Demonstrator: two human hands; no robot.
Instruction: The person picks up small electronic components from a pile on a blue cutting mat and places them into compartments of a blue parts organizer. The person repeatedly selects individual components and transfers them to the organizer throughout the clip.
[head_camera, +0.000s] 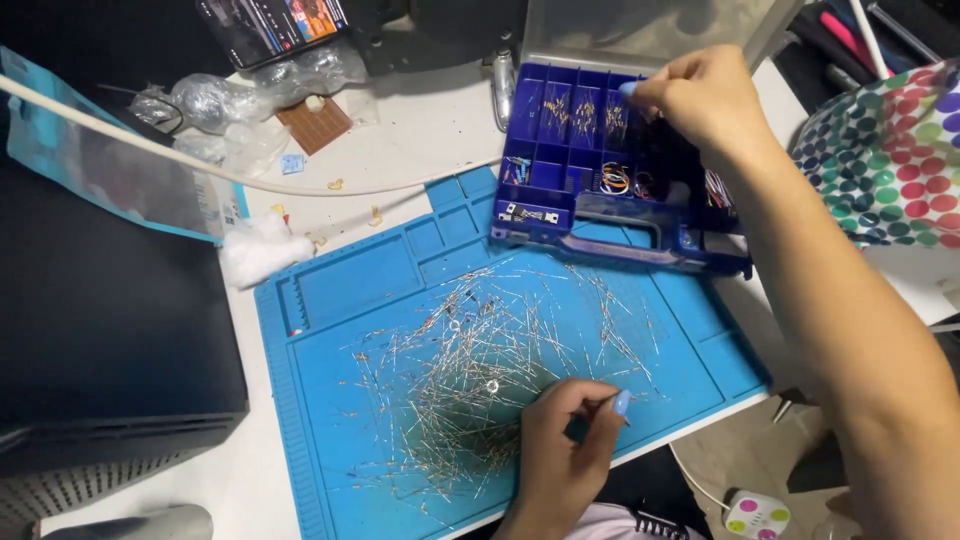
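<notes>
Hands at mat and parts box; loose leads spread between.

Nearest me, the left hand (562, 440) rests on the blue mat (330, 300), fingers pinched narrow at the edge of the lead pile (470, 370); I cannot tell whether a lead is held. Farther out, the right hand (705, 95) hovers over the blue box (600, 160), fingertips closed together above its upper compartments, contents of the pinch unclear. Left of the mat: cotton wad (262, 248), black case (100, 300).
</notes>
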